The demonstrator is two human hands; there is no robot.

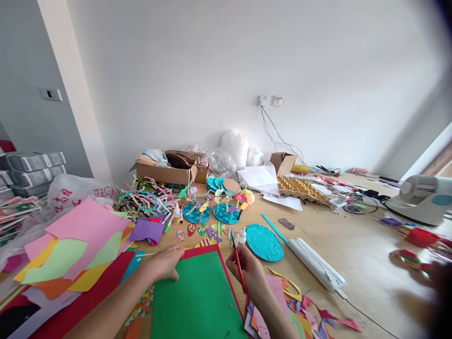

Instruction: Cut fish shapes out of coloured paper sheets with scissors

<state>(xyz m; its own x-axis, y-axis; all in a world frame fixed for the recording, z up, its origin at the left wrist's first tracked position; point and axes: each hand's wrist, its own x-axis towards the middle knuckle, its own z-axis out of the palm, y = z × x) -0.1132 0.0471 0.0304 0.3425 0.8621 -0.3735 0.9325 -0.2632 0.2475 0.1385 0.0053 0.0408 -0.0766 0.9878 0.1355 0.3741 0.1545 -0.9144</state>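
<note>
A green sheet (197,301) lies over a red sheet (223,260) at the front centre, its red edge showing along the top and right. My left hand (167,263) rests on the upper left corner of the sheets, fingers apart. Red-handled scissors (239,266) are held in my right hand (249,270) at the right edge of the sheets, their tip pointing away from me. Just beyond the sheets lie small decorated paper fish (213,234) and a white glue bottle (241,236). A blue painted disc (264,242) is right of the bottle.
Coloured paper (86,235) is piled at left, with paper scraps (303,315) at front right. Pipe cleaners (146,200), a cardboard box (164,173) and an egg tray (302,188) stand farther back. A power strip (316,263) and a fan (422,197) are at right.
</note>
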